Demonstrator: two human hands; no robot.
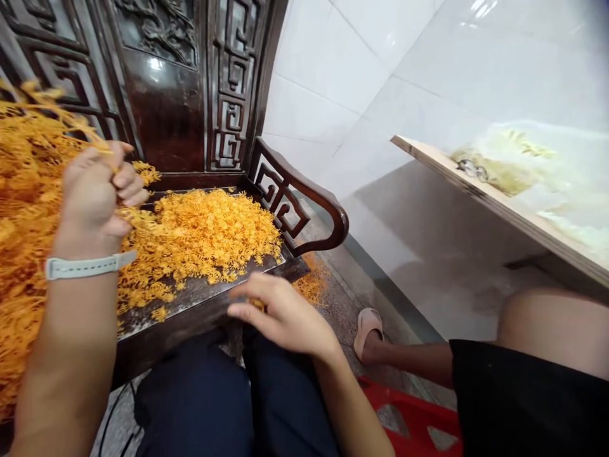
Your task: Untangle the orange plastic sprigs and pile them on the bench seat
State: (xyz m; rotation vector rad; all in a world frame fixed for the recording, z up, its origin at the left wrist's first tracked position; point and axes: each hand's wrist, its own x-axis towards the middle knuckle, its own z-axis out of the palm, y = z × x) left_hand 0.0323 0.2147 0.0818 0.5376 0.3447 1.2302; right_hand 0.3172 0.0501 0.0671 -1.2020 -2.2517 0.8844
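My left hand [102,184], with a pale watch strap on the wrist, is closed around a thin orange plastic stem [78,120] that runs up and left. Left of it rises a big heap of orange stems and frilly pieces [21,247]. A lower pile of small orange plastic flower pieces [214,228] lies on the dark wooden bench seat. My right hand [280,311] hovers over my lap by the seat's front edge, fingers curled. Between its thumb and fingers shows a bit of orange, apparently a small flower piece [257,304].
The bench has a carved back [164,101] and a curved armrest [328,231]. Orange scraps [311,279] lie on the floor beyond it. A wooden-edged table [476,190] juts in at right. Another person's leg [413,362] and a red plastic stool [404,412] are at lower right.
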